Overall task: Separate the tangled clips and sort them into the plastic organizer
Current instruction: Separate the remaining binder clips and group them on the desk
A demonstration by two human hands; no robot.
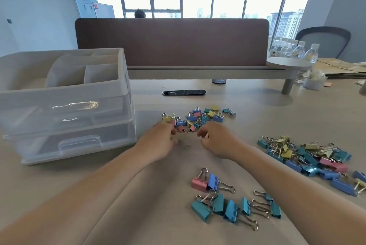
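A pile of small coloured binder clips (pixel 200 116) lies in the middle of the desk. My left hand (pixel 160 140) and my right hand (pixel 214 139) rest at its near edge, fingers curled, pinching small pink clips (pixel 181 128) from the tangle. A tiny paper clip (pixel 187 146) lies between my hands. The clear plastic organizer (pixel 65 104) stands to the left, with open top compartments and two drawers. Larger clips (pixel 227 203) lie loose near me, and a big tangled heap (pixel 309 157) sits at the right.
A brown desk divider (pixel 172 42) runs across the back. A black cable slot (pixel 184 92) sits behind the small pile. Water bottles (pixel 297 50), a round white stand (pixel 287 64) and a cup of sticks (pixel 315 80) stand at the far right.
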